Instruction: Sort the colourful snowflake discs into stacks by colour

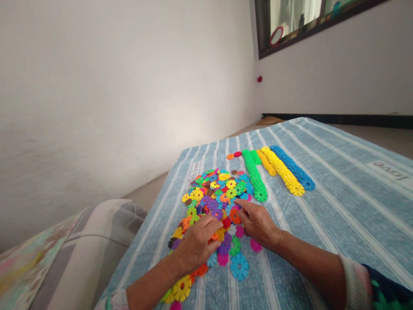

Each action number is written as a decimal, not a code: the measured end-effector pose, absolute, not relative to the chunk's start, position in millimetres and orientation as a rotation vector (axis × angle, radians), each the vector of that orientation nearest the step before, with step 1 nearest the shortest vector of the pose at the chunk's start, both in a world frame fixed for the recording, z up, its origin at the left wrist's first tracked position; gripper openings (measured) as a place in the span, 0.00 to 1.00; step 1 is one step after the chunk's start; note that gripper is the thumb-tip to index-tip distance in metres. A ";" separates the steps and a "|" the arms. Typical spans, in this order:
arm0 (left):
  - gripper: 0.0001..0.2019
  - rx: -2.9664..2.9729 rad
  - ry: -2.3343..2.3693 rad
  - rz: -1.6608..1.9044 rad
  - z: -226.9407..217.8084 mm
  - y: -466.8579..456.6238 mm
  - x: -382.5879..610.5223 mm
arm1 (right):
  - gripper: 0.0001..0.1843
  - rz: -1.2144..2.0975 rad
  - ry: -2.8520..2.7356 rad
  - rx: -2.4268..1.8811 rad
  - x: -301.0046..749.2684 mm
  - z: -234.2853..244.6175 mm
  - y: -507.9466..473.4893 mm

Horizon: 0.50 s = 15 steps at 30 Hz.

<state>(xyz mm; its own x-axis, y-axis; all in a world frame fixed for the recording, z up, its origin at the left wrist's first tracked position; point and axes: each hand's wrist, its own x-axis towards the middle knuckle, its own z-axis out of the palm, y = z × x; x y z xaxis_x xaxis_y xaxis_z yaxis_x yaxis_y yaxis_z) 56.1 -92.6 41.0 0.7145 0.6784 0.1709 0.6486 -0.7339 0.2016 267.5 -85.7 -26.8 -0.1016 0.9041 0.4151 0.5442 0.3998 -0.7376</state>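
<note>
A loose, mixed-colour heap of notched plastic discs (211, 202) lies on the cloth-covered table in front of me. My left hand (198, 241) rests over the near part of the heap, its thumb apart from its bent fingers. Close by its fingertips is a red disc (226, 222); I see no disc clearly gripped. At the heap's right side is my right hand (260, 223), index finger stretched over the discs and the other fingers bent beside an orange-red disc (235, 216). A large blue disc (239, 267) lies flat nearer to me.
Beyond the heap, discs lie in overlapping single-colour rows: green (254, 174), yellow (280, 168), orange-yellow (267, 162) and blue (292, 167). A short green row (256, 157) and a red disc (238, 153) are near them. Grey striped fabric (93, 249) is at left.
</note>
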 end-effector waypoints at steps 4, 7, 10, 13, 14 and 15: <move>0.14 2.702 1.052 0.372 39.1 -92.1 55.4 | 0.19 0.496 -1.739 -1.230 266.7 -29.0 -85.4; 0.12 2.601 1.053 0.371 37.7 -92.9 55.9 | 0.18 0.502 -1.728 -1.216 266.3 -29.3 -85.8; 0.09 2.480 1.148 0.415 40.1 -92.6 59.4 | 0.18 0.533 -1.711 -1.196 266.7 -26.5 -87.3; 0.03 2.288 1.327 0.521 45.6 -89.6 66.2 | 0.17 0.645 -1.647 -1.142 265.9 -21.0 -89.7; 0.02 2.186 1.377 0.559 47.3 -88.2 68.9 | 0.17 0.715 -1.612 -1.114 265.0 -19.0 -90.6; 0.02 2.070 1.405 0.591 48.4 -86.8 71.6 | 0.16 0.797 -1.569 -1.083 263.6 -17.1 -91.6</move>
